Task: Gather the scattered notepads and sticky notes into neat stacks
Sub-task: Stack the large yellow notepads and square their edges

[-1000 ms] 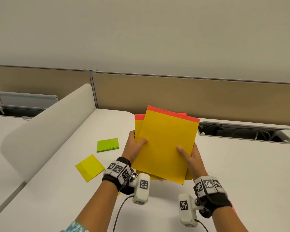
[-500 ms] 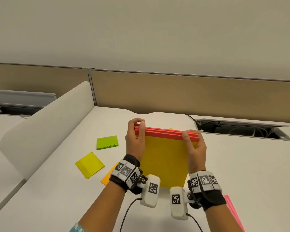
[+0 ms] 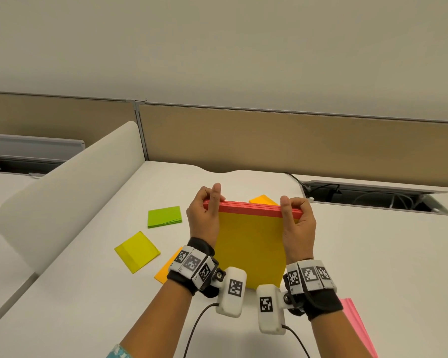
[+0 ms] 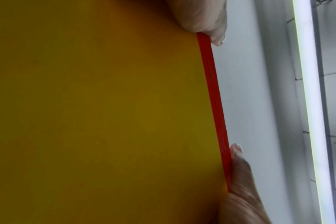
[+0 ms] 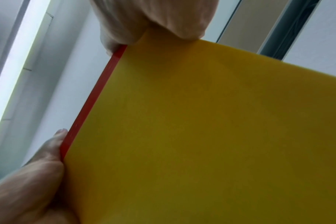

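Note:
A stack of yellow notepads (image 3: 251, 244) with red top bindings stands upright on its lower edge on the white desk (image 3: 373, 254). My left hand (image 3: 204, 215) pinches the stack's top left corner and my right hand (image 3: 296, 218) pinches the top right corner. The yellow notepads (image 4: 105, 121) fill the left wrist view, and the same yellow notepads (image 5: 201, 128) fill most of the right wrist view. Loose on the desk lie a green sticky pad (image 3: 164, 216), a yellow sticky pad (image 3: 136, 251), an orange pad (image 3: 166, 273) partly behind my left wrist, another orange pad (image 3: 263, 199) behind the stack, and a pink pad (image 3: 357, 326).
A rounded white divider (image 3: 70, 192) borders the desk on the left. A tan partition (image 3: 295, 143) runs along the back. An open cable tray (image 3: 373, 197) with wires sits at the back right.
The fanned notepads were squared up and stood on edge. Both hands moved from the pads' sides to the red top edge, and the stack has stayed upright since.

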Demonstrator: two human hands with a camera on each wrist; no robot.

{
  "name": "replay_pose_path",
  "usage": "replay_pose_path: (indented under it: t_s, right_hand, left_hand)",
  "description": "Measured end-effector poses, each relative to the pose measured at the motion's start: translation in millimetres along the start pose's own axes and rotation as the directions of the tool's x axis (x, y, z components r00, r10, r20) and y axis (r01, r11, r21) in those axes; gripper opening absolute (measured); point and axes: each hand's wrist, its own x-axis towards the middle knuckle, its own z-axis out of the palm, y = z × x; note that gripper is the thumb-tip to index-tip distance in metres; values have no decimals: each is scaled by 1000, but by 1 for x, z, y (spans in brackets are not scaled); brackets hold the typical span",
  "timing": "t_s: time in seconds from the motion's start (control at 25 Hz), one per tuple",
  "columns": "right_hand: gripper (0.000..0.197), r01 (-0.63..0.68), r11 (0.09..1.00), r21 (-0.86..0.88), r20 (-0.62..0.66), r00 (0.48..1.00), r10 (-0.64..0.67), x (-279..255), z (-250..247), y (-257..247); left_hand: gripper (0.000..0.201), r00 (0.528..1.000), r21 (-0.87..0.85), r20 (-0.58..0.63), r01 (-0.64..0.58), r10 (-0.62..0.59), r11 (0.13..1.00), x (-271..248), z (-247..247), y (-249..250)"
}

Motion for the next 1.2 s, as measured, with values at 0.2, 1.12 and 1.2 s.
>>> replay_pose_path:
  t_s: [0.2, 1.12, 1.2]
  right_hand:
    - [27, 40, 999, 28, 4, 999, -40, 1, -3, 6]
    - [29, -478, 877, 42, 174, 868, 465, -10, 5, 78]
    - [34, -497, 865, 62, 197, 856, 478, 2, 14, 78]
  left_hand:
    - [29, 997, -98, 48, -62, 67, 993, 1, -6, 3]
    - [54, 824, 458, 121, 449, -554, 767, 45, -15, -54]
    - [54, 773, 504, 191, 451, -604, 737, 45, -18, -67]
